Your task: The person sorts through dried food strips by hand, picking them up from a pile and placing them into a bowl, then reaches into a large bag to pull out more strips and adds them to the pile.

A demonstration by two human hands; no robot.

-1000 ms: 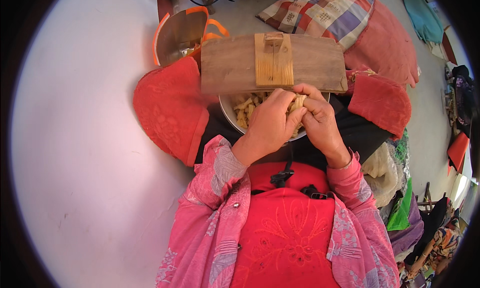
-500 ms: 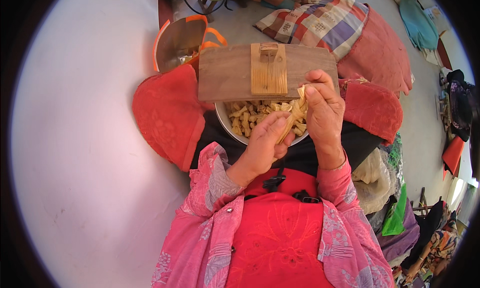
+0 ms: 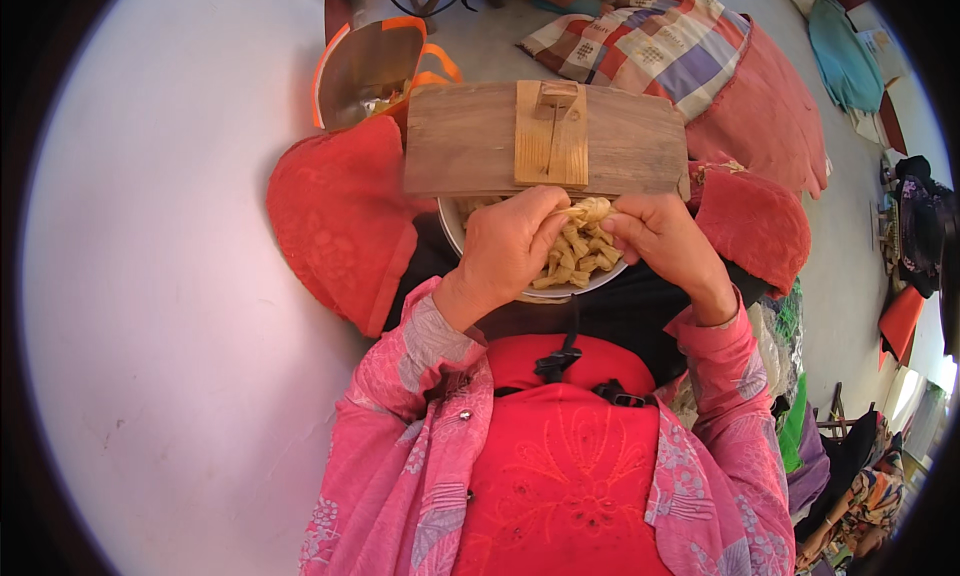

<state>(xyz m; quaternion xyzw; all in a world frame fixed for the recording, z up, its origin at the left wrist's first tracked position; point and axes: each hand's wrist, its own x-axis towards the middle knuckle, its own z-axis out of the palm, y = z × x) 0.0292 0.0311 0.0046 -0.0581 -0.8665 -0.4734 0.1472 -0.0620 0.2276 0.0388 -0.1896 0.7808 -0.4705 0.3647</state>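
A metal bowl (image 3: 452,228) full of small yellowish dough pieces (image 3: 580,259) rests on my lap, partly under a wooden board (image 3: 460,141) with a pale ridged block (image 3: 550,136) on top. My left hand (image 3: 510,246) and my right hand (image 3: 655,236) meet over the bowl. Together they pinch one lump of dough (image 3: 588,211) between their fingertips, just below the board's near edge.
An orange-rimmed metal vessel (image 3: 365,66) stands beyond the board at the left. My red-clothed knees (image 3: 340,216) flank the bowl. A checked cloth (image 3: 650,46) and pink fabric (image 3: 770,116) lie on the floor at the right. Pale floor spreads to the left.
My hands have shifted along the board's near edge and come together again; both now pinch a lump of dough over the bowl.
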